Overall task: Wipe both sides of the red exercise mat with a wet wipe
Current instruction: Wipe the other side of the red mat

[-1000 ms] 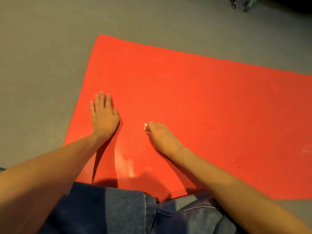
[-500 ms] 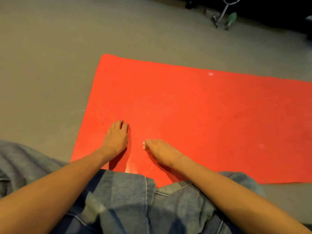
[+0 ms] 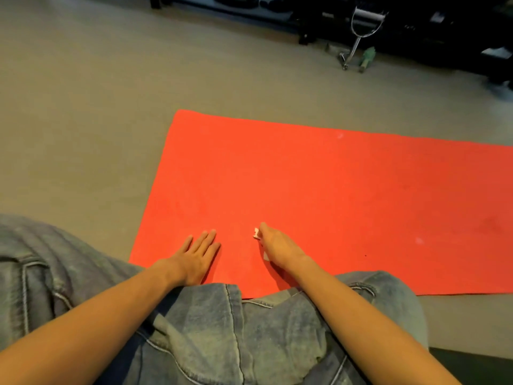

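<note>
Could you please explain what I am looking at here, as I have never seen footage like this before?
There is no machine here: these are a person's two bare hands, filmed by one camera worn on their head and looking down. The person, in jeans, is at the near edge of a red exercise mat spread on a grey floor. The left hand lies flat on the mat with straight fingers. The right hand is curled over a small white wet wipe, which peeks out at its fingertips. Dark gym equipment stands far behind.
</note>
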